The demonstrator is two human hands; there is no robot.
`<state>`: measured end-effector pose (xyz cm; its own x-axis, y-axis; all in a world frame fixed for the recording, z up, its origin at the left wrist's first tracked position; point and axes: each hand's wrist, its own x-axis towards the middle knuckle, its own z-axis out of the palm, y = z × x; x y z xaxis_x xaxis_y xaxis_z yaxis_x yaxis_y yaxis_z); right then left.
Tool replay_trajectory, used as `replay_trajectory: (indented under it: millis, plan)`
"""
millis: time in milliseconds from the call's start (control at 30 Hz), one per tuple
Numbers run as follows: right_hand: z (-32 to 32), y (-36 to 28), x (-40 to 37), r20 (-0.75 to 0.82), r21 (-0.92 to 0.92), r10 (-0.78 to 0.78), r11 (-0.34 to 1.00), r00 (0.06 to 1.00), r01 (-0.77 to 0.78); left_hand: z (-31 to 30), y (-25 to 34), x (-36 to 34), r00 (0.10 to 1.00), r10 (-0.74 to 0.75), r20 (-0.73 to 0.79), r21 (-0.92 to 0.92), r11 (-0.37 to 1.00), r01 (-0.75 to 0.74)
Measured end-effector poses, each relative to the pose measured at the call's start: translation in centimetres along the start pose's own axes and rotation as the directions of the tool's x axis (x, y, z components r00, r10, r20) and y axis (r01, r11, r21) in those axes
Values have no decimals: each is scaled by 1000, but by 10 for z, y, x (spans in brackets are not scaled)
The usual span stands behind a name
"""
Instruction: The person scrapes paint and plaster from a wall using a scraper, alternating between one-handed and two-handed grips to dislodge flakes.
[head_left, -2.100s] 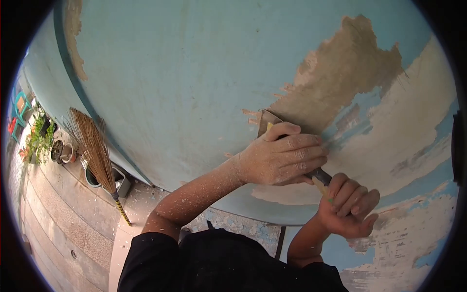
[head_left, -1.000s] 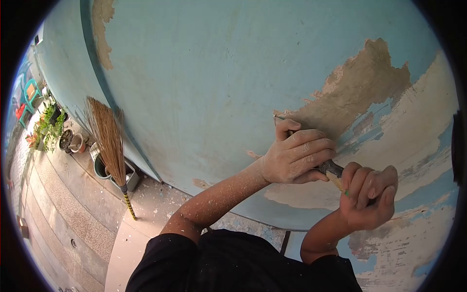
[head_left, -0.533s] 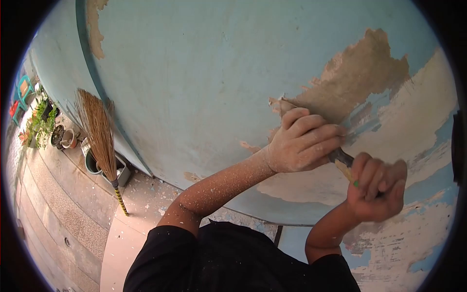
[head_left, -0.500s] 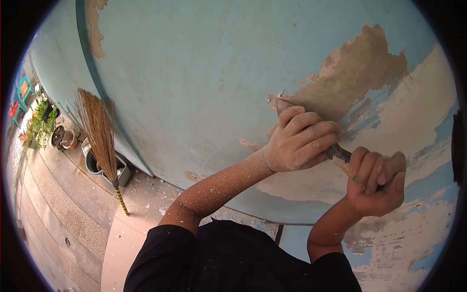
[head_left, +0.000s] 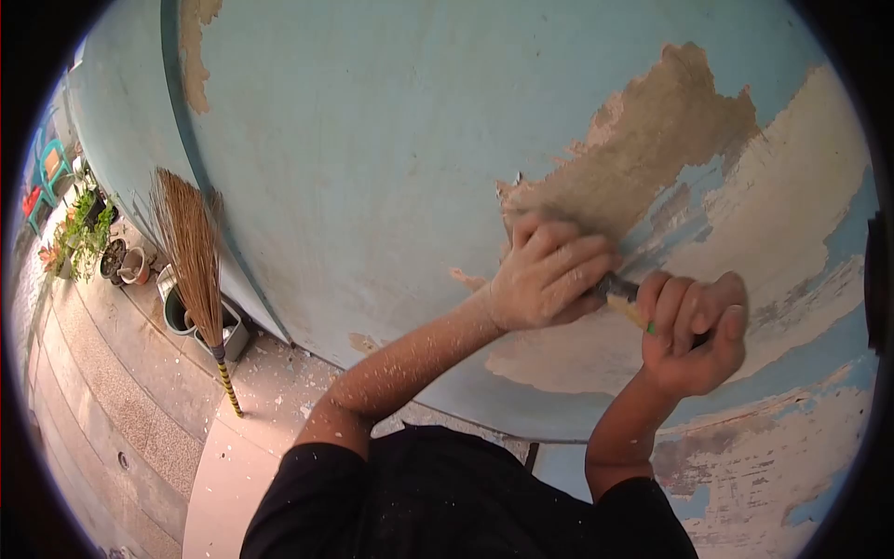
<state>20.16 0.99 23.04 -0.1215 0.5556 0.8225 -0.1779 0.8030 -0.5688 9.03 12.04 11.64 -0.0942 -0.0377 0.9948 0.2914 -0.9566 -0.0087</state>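
Observation:
A scraper (head_left: 621, 296) with a dark and yellowish handle is gripped in both hands against the light blue wall (head_left: 372, 158). My left hand (head_left: 551, 278), dusted with pale powder, is closed round its front part, hiding most of the blade. Around the rear of the handle my right hand (head_left: 694, 326) is closed in a fist. Just above the left fingers lies a bare grey-brown patch (head_left: 652, 130) with ragged paint edges. Paler stripped plaster (head_left: 792, 177) spreads to the right.
A stick broom (head_left: 191, 252) leans bristles up at the left, over a grey bin (head_left: 244, 326). Potted plants (head_left: 88, 238) and a teal chair (head_left: 54, 160) stand farther off. Paint flakes litter the tiled floor (head_left: 256, 447).
Both hands and the scraper have shifted left and slightly down along the bare patch's lower edge. The blade tip that showed earlier is now behind the blurred left fingers. The view has moved slightly.

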Motion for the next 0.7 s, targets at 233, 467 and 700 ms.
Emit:
replay_trajectory:
  millis: [233, 467, 700]
  plan:
    - [11, -3, 2, 56, -57, -63, 996, 996, 67, -14, -18, 29, 990, 133, 52, -79, 989, -129]
    - [21, -19, 18, 114, -30, -112, 993, 987, 116, -19, -15, 56, 987, 158, 18, -115, 981, -155]
    - [-1, 22, -28, -60, -64, 223, 972, 973, -227, -20, -1, -30, 992, -34, 121, 1, 999, 34]
